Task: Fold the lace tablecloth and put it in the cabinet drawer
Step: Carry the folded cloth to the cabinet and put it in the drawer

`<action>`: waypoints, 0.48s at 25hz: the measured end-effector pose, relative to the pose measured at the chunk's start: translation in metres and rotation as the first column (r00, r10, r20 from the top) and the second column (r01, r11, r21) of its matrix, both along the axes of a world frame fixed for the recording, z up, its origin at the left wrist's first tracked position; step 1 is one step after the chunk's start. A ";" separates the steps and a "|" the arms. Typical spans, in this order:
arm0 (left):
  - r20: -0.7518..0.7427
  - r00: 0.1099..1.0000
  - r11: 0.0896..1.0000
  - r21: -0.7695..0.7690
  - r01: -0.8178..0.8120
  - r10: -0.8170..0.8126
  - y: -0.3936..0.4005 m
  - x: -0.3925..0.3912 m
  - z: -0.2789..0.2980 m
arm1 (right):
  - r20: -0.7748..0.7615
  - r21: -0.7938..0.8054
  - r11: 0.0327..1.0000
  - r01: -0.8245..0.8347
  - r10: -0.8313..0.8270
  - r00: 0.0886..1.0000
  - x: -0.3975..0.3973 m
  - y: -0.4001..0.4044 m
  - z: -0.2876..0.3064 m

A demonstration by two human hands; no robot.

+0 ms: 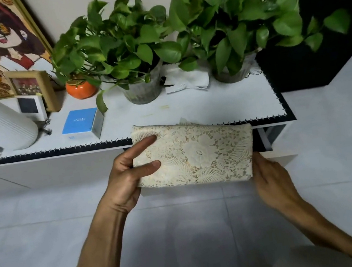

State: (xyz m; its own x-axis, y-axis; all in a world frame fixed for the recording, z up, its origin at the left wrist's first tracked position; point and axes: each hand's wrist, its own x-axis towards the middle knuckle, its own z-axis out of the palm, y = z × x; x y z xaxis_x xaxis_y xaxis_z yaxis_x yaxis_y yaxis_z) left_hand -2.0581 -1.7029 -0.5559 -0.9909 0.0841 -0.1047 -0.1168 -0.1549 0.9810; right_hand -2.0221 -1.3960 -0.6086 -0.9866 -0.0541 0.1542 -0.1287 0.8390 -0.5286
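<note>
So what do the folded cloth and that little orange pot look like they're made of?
The folded cloth looks like cream lace, probably cotton or a synthetic: openwork flower patterns with a matte surface. The orange pot seems to be glazed ceramic, judging by its smooth shine, though glossy plastic is possible.

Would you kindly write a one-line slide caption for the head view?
Both hands, left hand and right hand, hold the folded lace tablecloth at the open drawer.
</note>
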 end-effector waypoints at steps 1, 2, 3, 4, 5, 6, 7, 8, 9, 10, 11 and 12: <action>-0.003 1.000 1.000 0.012 0.008 -0.008 0.000 -0.001 0.000 | -0.043 0.102 0.995 -0.017 0.022 0.999 0.007 0.005 0.000; -0.015 1.000 1.000 0.018 0.015 -0.014 -0.001 -0.002 0.000 | -0.091 0.153 0.988 -0.024 0.038 0.995 0.010 0.011 0.003; -0.024 1.000 1.000 0.019 0.016 -0.015 0.000 -0.003 -0.001 | -0.121 0.167 0.986 -0.014 0.035 0.992 0.007 0.015 0.005; -0.025 1.000 1.000 0.025 0.013 -0.012 0.003 -0.004 -0.003 | -0.116 0.171 0.985 -0.008 0.028 0.993 0.001 0.020 0.007; -0.023 1.000 0.999 0.033 0.009 -0.009 0.006 -0.005 -0.005 | -0.092 0.164 0.986 -0.011 0.026 0.995 -0.005 0.023 0.008; -0.018 1.000 0.999 0.038 0.005 -0.005 0.008 -0.006 -0.006 | -0.035 0.132 0.991 -0.031 0.036 0.999 -0.011 0.022 0.010; -0.007 1.000 0.999 0.042 0.000 0.001 0.011 -0.006 -0.007 | 0.032 0.087 0.995 -0.051 0.049 0.998 -0.014 0.020 0.010; -0.001 1.000 0.999 0.046 -0.007 0.007 0.014 -0.007 -0.008 | 0.091 0.060 0.997 -0.055 0.049 0.995 -0.013 0.017 0.010; -0.003 1.000 0.999 0.048 -0.016 0.016 0.016 -0.008 -0.009 | 0.136 0.061 0.998 -0.025 0.017 0.991 -0.011 0.014 0.009; -0.005 1.000 0.999 0.047 -0.023 0.023 0.016 -0.008 -0.011 | 0.160 0.068 0.998 0.013 -0.024 0.987 -0.007 0.013 0.008; 0.001 1.000 0.998 0.050 -0.024 0.024 0.017 -0.008 -0.014 | 0.185 0.063 0.996 0.058 -0.069 0.980 -0.002 0.015 0.006; 0.011 1.000 0.998 0.060 -0.022 0.021 0.018 -0.007 -0.017 | 0.242 0.019 0.993 0.119 -0.120 0.963 0.004 0.019 0.005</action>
State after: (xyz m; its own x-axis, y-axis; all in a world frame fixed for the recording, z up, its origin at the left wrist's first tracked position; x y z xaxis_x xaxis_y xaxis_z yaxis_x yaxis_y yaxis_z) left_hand -2.0653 -1.6852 -0.5725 -0.9915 0.0691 -0.1103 -0.1228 -0.2161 0.9686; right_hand -2.0185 -1.3774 -0.6038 -0.9937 0.0665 -0.0900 0.1042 0.8429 -0.5278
